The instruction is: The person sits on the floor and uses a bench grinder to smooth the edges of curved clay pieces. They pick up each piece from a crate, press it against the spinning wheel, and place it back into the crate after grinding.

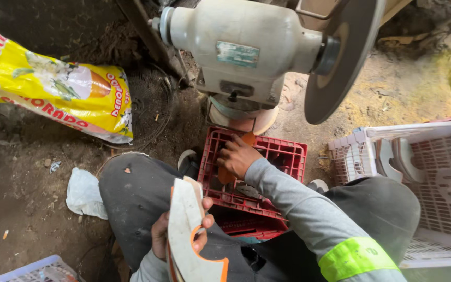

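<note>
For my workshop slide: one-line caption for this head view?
Right hand reaches into red plastic crate under grey bench grinder; left hand holds white-orange curved cutout piece.

From where I'm watching, it's soft daylight, pretty even, no hard sun. Brightest patch is the sandy ground (392, 89) top right; the dirt (22, 172) on the left sits dim and the top left corner goes nearly black. The white crate (444, 172) and the grinder (241, 47) body run a bit washed out, no real glare though. Shadow pools under the grinder and inside the red crate (283, 156). Focus is decent mid-frame; edges stretch and bend, wide-lens style.
</note>
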